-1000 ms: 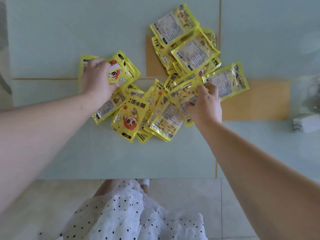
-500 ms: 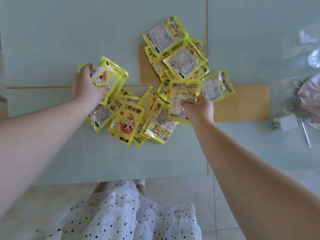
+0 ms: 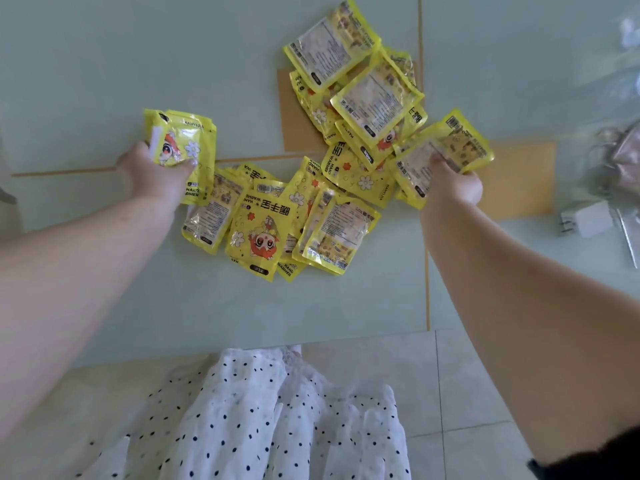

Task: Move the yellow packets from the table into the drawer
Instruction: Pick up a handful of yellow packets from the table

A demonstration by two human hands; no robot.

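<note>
Head view, nearest first: white fabric with black polka dots [image 3: 249, 420] hangs at the bottom edge, over pale floor tiles. Past it, the pale green glass table [image 3: 104, 64]. Left hand [image 3: 156, 173] has fingers curled round a small stack of yellow foil hand-warmer packets [image 3: 183, 147], raised at the left of the pile. Right hand [image 3: 453, 185] clamps another yellow packet, printed back up [image 3: 446, 154], at the pile's right edge. Between them the loose heap of yellow packets [image 3: 311, 202] sprawls overlapping on the glass, reaching to the far side. Far right, a white plug adapter [image 3: 585, 218]. No drawer in sight.
</note>
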